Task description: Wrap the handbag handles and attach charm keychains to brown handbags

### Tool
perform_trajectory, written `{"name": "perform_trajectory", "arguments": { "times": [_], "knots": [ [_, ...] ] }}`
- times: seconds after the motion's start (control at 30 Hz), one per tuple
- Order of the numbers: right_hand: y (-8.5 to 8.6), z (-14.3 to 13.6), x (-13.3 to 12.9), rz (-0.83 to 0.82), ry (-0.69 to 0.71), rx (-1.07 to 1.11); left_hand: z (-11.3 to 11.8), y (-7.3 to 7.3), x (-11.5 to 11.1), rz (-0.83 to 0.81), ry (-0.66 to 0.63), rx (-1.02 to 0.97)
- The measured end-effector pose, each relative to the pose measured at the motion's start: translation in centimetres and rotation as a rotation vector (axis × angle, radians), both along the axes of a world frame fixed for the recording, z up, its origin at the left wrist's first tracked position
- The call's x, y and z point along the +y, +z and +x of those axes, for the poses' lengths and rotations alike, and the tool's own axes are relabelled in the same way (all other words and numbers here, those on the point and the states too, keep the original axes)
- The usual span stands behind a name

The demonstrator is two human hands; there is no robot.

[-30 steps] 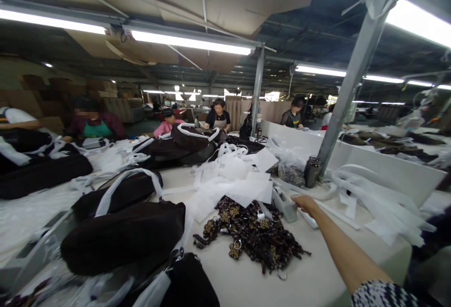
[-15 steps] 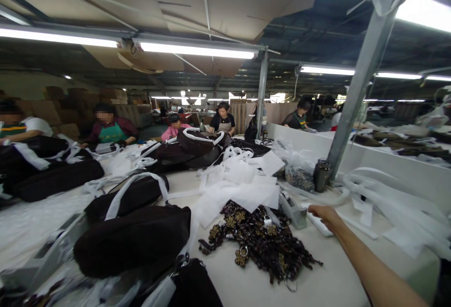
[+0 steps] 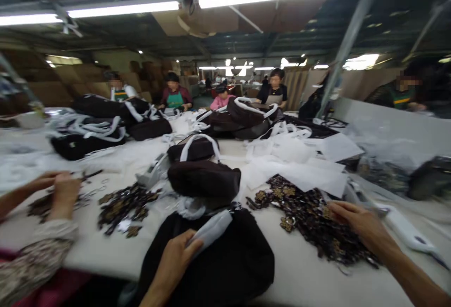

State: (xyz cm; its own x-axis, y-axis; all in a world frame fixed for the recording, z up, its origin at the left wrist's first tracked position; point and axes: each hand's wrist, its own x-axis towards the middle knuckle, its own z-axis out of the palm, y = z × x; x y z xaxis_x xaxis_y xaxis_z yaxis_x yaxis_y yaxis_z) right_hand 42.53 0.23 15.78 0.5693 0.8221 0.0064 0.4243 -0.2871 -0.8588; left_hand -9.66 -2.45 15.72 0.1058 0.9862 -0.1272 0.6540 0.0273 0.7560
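My left hand is closed round the white-wrapped handle of a dark bag at the table's front edge. To the right, my right hand touches the right side of a pile of dark charms with gold flower shapes and rings. Its fingers are bent together, and what lies between them is too blurred to make out. Another dark bag with a white-wrapped handle lies just behind the first. A white tool-like object rests right of my right hand.
At the left, another person's hands work over small dark pieces. A second charm pile lies between us. White sheets, more wrapped bags and several people are farther back.
The view has swung left and down. My left hand has come into view on the bag's handle. My right hand has moved from beside the white object to the charm pile.
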Motion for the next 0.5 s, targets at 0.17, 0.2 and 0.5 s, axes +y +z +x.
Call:
{"name": "perform_trajectory", "arguments": {
  "times": [0.17, 0.2, 0.5],
  "knots": [
    [3.8, -22.0, -1.9, -0.051, 0.696, 0.44, 0.0, 0.1, -0.2, -0.014, 0.068, -0.06],
    [4.5, -25.7, -2.4, -0.058, 0.791, 0.535, 0.0, 0.1, -0.3, -0.022, 0.074, -0.068],
    [0.6, -36.7, -1.8, -0.02, 0.753, 0.563, -1.1, -0.1, -0.2, -0.053, 0.015, -0.187]
  ]
}}
